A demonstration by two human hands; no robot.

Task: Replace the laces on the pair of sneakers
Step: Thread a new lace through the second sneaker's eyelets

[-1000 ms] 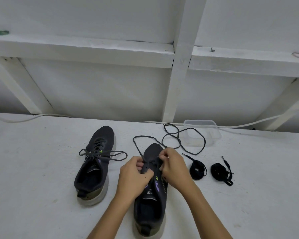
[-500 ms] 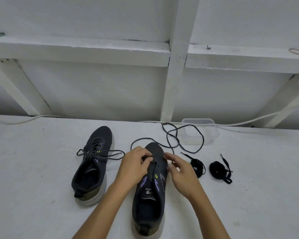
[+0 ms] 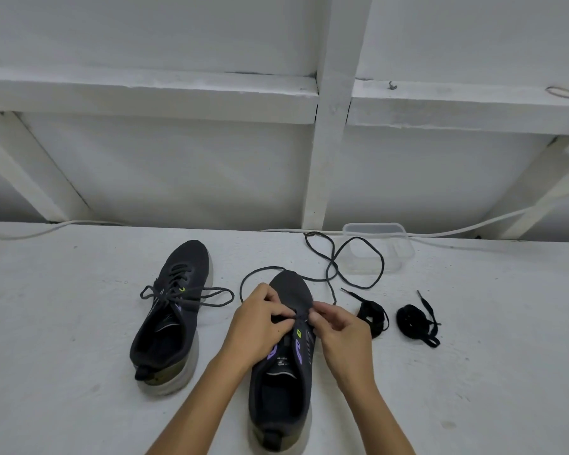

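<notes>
both hands met over the near shoe (image 3: 281, 382), toe pointing away: left hand (image 3: 260, 326) and right hand (image 3: 337, 326) pinched the old lace (image 3: 358, 261) at its eyelets; new laces (image 3: 373, 315) lay right of it.

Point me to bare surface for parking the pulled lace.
Free: the wide patch left of the left sneaker, and the near right corner beyond the right forearm. Crowded: between the right sneaker, tub, loose lace and two bundles.
</notes>
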